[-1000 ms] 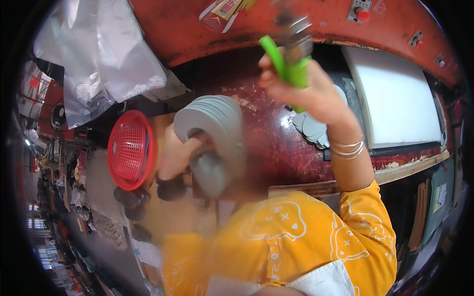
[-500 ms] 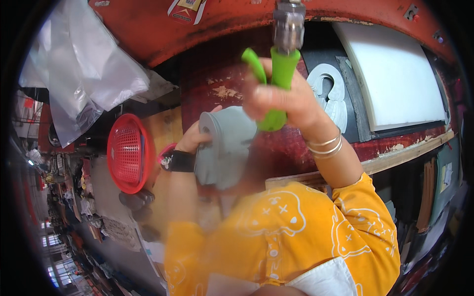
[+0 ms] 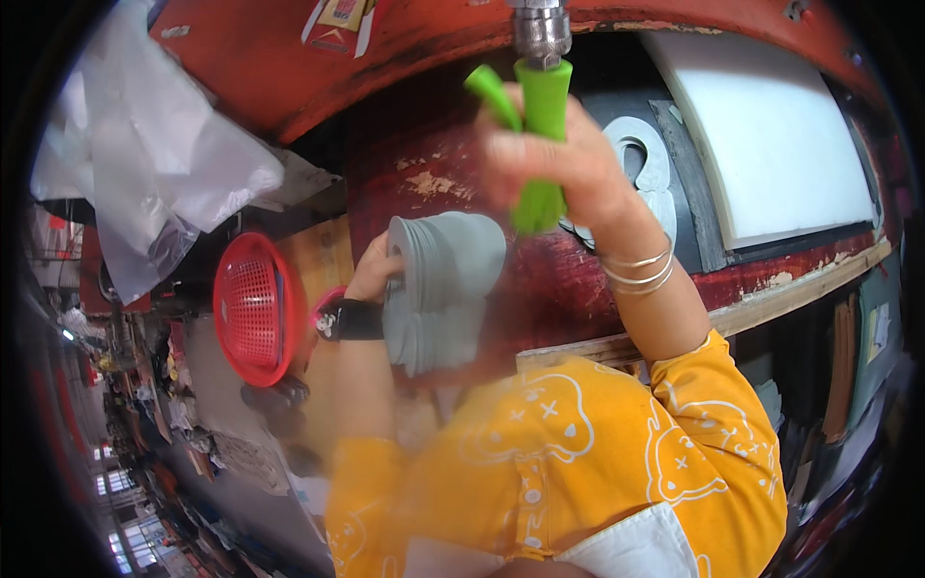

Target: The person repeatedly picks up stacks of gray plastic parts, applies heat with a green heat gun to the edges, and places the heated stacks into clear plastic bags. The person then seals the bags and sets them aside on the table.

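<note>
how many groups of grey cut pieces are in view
2: a grey stack in the left hand, and a grey group lying left of the white slab, partly behind the right hand. More may be hidden there.

- Stack of thin rounded sheets [image 3: 458, 257]: plain pale grey
- Smooth tool handle [image 3: 545, 101]: bright lime green — its metal fitting [image 3: 542, 34] silver
- Round, perforated plastic basket [image 3: 252, 308]: red
- Short-sleeved cloth shirt [image 3: 617, 433]: orange-yellow, patterned with white-outlined animal heads — crosses for eyes
- Thick rectangular slab [image 3: 771, 154]: white
- Flat-topped counter [image 3: 549, 294]: dark red, flecked with pale beige
- Wide wristband [image 3: 362, 319]: black
- Thin round bangles [image 3: 644, 284]: gold-toned
- Limp plastic sheets [image 3: 164, 154]: silvery, translucent
</note>
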